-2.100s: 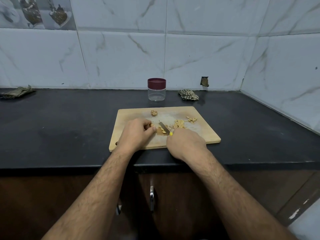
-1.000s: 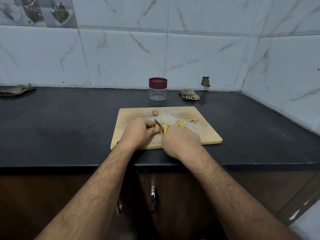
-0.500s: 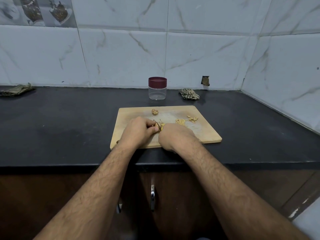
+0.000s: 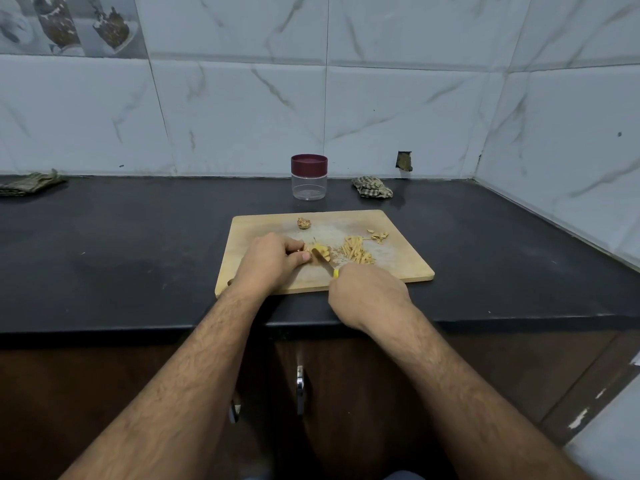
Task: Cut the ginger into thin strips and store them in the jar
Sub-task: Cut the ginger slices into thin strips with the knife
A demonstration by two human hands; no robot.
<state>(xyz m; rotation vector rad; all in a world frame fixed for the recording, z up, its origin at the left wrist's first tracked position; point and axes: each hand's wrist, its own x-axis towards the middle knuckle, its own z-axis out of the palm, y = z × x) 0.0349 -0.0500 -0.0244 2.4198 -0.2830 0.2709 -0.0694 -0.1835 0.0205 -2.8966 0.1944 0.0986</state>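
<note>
Head view: our right hand (image 4: 369, 294) is curled round a knife (image 4: 323, 260); only a bit of yellow handle shows past the fingers, blade pointing far-left across the board (image 4: 398, 261). Blade lies on the ginger piece (image 4: 320, 251). Our left hand (image 4: 268, 263) pins that piece from the left, fingers bent over it, thumb tip right at the blade. Both hands sit over the near half of the board.

Just right of the blade, a pile of cut strips (image 4: 356, 251) lies on the board, apart from the piece being cut. Past it, toward the far right corner, a few peel scraps (image 4: 379, 235). Near the far edge, left of centre, a small brown ginger knob (image 4: 304, 223) sits alone.

Board rests on the black counter (image 4: 138, 244), near edge close to the counter front. Jar (image 4: 309, 177) stands upright on the counter beyond the board, by the wall, maroon lid on; we see nothing inside the clear body. Right of the jar a crumpled checked cloth (image 4: 372, 188). Another cloth (image 4: 29, 183) at far left by the wall. Marble tiles (image 4: 242, 116) behind and to the right.
</note>
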